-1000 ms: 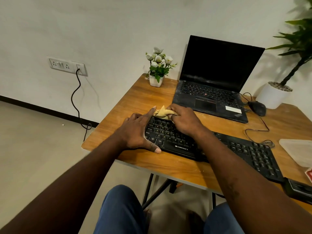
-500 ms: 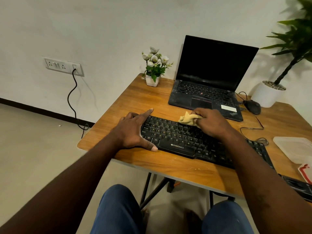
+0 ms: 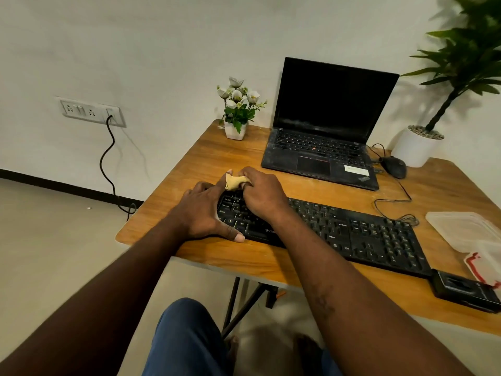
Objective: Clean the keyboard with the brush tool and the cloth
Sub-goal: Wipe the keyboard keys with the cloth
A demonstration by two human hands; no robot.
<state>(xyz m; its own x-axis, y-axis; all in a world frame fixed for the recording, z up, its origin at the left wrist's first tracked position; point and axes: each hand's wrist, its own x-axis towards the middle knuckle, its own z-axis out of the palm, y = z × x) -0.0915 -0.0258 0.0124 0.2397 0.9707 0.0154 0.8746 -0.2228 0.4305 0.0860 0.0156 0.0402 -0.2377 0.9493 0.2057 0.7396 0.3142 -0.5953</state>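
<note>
- Head view: right grip (image 3: 263, 196) is curled round the tan cloth (image 3: 235, 181), right at the far-left corner of the black keyboard (image 3: 352, 229).
- Left grip (image 3: 200, 213) is spread flat on the keyboard's left end, thumb at the front edge, holding nothing.
- Keyboard's on the wooden bench (image 3: 217, 158), just in front of the laptop (image 3: 325, 118).

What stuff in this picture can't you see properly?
Head view only.
- Keys at the left end of the keyboard: covered by the right hand, the cloth and the left hand.
- Most of the cloth: bunched inside the right hand.
- Black case and plastic container: cut off by the right edge.
- Key lettering: mostly too small to read.
</note>
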